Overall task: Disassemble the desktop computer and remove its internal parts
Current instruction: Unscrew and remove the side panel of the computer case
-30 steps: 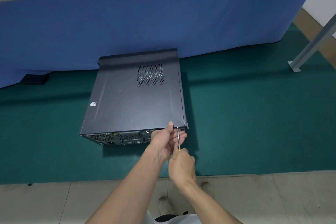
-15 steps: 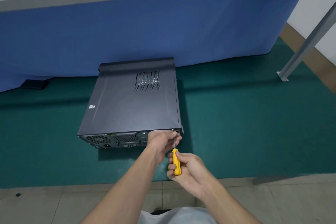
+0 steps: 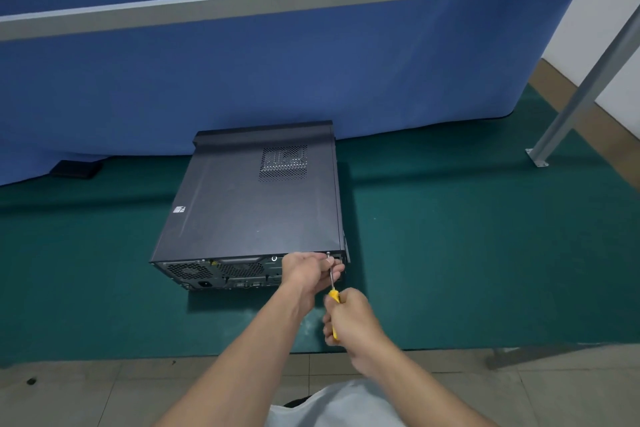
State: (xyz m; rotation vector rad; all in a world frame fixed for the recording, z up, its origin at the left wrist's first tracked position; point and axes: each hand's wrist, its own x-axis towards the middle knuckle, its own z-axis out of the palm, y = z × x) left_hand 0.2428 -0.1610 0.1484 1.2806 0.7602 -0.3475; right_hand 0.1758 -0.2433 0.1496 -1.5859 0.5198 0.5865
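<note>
Dark grey steel fills the middle of my feed: the desktop computer (image 3: 249, 204) lies on its side on the green floor mat (image 3: 450, 253). Its closed side panel faces up, with the vent grille (image 3: 284, 163) toward the far end, and its rear panel (image 3: 221, 274) of ports and fan holes is turned toward me. The far end sits close to the blue curtain (image 3: 277, 80). At the near right corner of the case I see both hands on a screwdriver (image 3: 331, 279). The right hand (image 3: 349, 319) is wrapped round the yellow handle, lower and nearer to me. The left hand (image 3: 308, 274) is up against the rear panel, fingers curled and pinching the bare metal shaft near its tip. The tip meets a screw (image 3: 328, 254) at the top edge of the rear panel, just under the side panel's lip. Pale floor tiles (image 3: 86, 392) run along the mat's near edge.
</note>
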